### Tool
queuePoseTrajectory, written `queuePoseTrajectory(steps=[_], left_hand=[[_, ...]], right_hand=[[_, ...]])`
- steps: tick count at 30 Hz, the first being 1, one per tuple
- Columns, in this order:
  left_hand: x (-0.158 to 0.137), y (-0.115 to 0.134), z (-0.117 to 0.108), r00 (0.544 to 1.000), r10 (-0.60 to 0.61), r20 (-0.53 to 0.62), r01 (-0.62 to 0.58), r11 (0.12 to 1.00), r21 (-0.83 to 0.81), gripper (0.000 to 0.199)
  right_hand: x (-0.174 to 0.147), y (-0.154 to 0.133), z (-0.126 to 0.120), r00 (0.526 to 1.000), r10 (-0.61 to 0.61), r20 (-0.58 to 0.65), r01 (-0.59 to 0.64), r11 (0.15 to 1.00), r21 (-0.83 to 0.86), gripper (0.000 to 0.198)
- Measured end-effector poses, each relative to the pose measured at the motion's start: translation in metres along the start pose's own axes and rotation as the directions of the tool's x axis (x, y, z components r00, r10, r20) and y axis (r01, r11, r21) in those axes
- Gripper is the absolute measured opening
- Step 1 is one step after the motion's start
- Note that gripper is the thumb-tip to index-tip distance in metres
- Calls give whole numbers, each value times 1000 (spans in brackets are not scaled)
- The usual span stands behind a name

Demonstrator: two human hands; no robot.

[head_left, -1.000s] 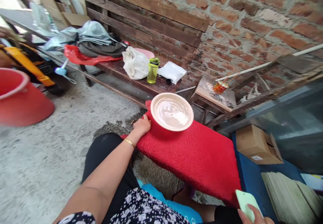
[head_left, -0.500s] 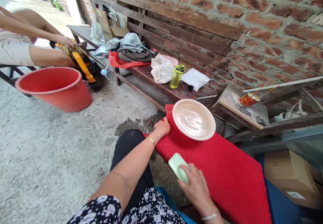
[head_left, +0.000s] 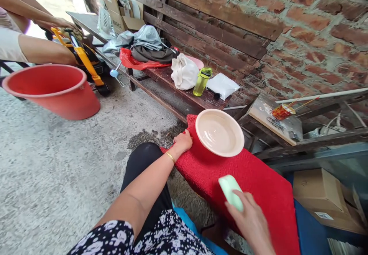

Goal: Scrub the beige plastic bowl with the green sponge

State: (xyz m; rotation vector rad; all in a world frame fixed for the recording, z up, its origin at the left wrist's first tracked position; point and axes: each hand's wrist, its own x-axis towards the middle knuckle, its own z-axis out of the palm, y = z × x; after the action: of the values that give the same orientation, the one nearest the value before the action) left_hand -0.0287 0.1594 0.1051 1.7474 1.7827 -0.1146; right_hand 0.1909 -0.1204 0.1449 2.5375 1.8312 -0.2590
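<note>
A red textured cloth point(head_left: 267, 193) covers a board or narrow table before me. At its near-left edge my left hand point(head_left: 183, 141) is closed on the cloth. My right hand point(head_left: 249, 213) grips a pale green handheld tool point(head_left: 230, 190), flat with a rounded end, over the cloth's middle. The underside of the tool is hidden, so its exact kind does not show. A cream basin point(head_left: 220, 133) with clear water in it stands on the far end of the cloth, just right of my left hand.
A wooden bench point(head_left: 161, 80) by the brick wall holds a white bag point(head_left: 184, 73), a green bottle point(head_left: 202, 82) and clothes. A red tub point(head_left: 57, 98) stands left, near a seated person. Cardboard boxes point(head_left: 319, 193) lie at right beside a small side table point(head_left: 258, 111).
My right hand has moved right with the green tool, from the cloth's near edge to over its middle. My left hand stays at the edge. The water's ripples have calmed.
</note>
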Motion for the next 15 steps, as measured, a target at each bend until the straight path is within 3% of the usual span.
queuePoseTrajectory(steps=[3,4,6,8,10,13,15], left_hand=[[-1,0,0,1000,17,-8,-17,1000,-4,61],[-2,0,0,1000,20,-10,-20,1000,-1,61],[-2,-1,0,1000,23,-13,-23,1000,6,60],[-1,-1,1,1000,23,-15,-23,1000,9,60],[1,-1,3,1000,19,-21,-19,1000,13,61],[4,-2,6,1000,11,-27,-10,1000,24,61],[4,-3,7,1000,9,-25,-8,1000,29,59]], right_hand=[[32,-87,11,967,-253,3,252,964,82,38],[37,-100,16,955,-296,14,293,950,104,38],[37,-95,26,957,-287,45,276,947,162,37],[28,-54,34,983,-163,80,139,961,240,37],[10,13,38,993,40,112,-73,950,305,42],[-29,126,38,924,376,67,-378,879,290,50],[-54,183,32,884,468,26,-463,863,204,40]])
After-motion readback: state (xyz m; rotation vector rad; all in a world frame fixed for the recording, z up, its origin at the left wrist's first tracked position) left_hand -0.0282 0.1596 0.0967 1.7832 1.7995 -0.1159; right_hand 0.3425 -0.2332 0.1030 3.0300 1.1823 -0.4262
